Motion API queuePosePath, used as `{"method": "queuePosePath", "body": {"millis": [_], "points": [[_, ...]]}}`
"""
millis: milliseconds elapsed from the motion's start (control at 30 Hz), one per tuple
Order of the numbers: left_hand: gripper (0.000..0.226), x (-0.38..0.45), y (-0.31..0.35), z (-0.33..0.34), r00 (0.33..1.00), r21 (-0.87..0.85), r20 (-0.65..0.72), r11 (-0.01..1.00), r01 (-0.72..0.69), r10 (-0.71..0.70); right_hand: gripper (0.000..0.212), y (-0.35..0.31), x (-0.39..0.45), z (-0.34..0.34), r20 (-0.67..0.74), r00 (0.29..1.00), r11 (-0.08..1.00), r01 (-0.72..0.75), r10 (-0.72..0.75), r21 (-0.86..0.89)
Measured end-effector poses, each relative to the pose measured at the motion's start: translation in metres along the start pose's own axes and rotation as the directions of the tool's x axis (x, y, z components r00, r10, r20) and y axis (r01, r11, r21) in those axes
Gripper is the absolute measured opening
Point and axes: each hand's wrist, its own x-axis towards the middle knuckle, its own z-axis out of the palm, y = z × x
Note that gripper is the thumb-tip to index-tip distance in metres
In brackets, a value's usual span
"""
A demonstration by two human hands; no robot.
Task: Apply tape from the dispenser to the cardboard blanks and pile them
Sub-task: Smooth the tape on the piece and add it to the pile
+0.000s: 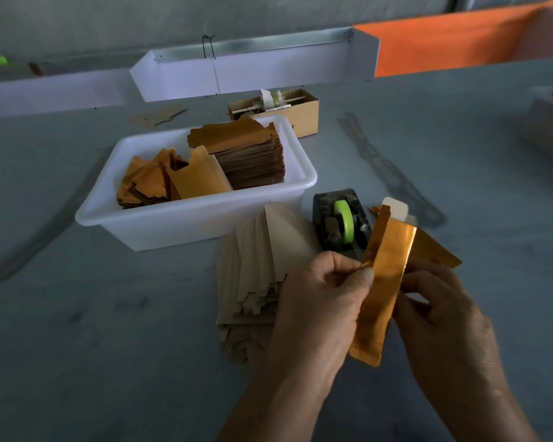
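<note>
Gold-faced cardboard blank (382,282) is held upright above the near table, pinched at its left edge by the left hand (320,301) and at its right by the right hand (441,314). Tape dispenser (340,226) stands just behind. Pile (256,269) is well built; white tub (147,224) is still stocked, so much seems left.

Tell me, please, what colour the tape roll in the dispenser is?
Bright lime green: the tape roll, seen in the head view.
</note>
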Motion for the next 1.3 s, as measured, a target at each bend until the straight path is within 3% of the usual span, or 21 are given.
{"method": "queuePosePath", "body": {"millis": [167,233,300,367,433,500,600,967,1067,1133,1300], "points": [[0.010,-0.005,0.000,-0.002,0.999,-0.105,-0.007,0.994,0.035,-0.036,0.007,0.003,-0.002,-0.028,-0.018,0.998,0.975,-0.049,0.054,0.219],[0.014,-0.006,0.001,-0.004,0.999,-0.149,-0.016,0.988,0.038,-0.041,0.016,-0.003,0.000,-0.041,0.072,0.997,0.932,-0.054,0.030,0.358],[0.018,-0.007,0.004,-0.008,0.999,-0.222,0.000,0.974,0.053,-0.054,0.013,-0.011,0.006,-0.049,0.199,0.975,0.904,0.002,-0.096,0.427],[0.014,-0.007,0.007,-0.011,0.998,-0.259,0.034,0.964,0.066,-0.059,0.035,-0.015,0.009,-0.051,0.373,0.906,0.896,0.014,-0.199,0.443],[0.007,-0.008,0.007,-0.014,0.996,-0.259,0.055,0.962,0.084,-0.072,0.045,-0.019,0.010,-0.050,0.399,0.878,0.902,0.079,-0.265,0.425],[0.005,-0.010,0.007,-0.015,0.995,-0.252,0.066,0.963,0.095,-0.080,0.031,-0.027,0.008,-0.048,0.347,0.882,0.912,0.186,-0.320,0.367],[0.005,-0.013,0.007,-0.018,0.993,-0.231,0.087,0.968,0.096,-0.078,0.021,-0.030,0.006,-0.044,0.333,0.883,0.918,0.219,-0.330,0.330],[0.025,-0.017,0.012,-0.024,0.978,-0.277,0.198,0.954,0.119,-0.065,0.033,-0.037,0.010,-0.038,0.314,0.940,0.978,0.072,-0.132,0.197],[0.013,-0.018,0.014,-0.025,0.967,-0.293,0.245,0.945,0.144,-0.071,0.030,-0.038,0.011,-0.038,0.300,0.946,0.984,0.070,-0.118,0.167],[0.016,-0.019,0.014,-0.026,0.960,-0.305,0.272,0.939,0.158,-0.073,0.029,-0.039,0.010,-0.038,0.296,0.950,0.987,0.058,-0.101,0.151],[0.012,-0.021,0.009,-0.021,0.988,-0.266,0.147,0.961,0.078,-0.039,0.022,-0.043,0.006,-0.038,0.273,0.958,0.996,0.076,-0.087,0.051]]}}
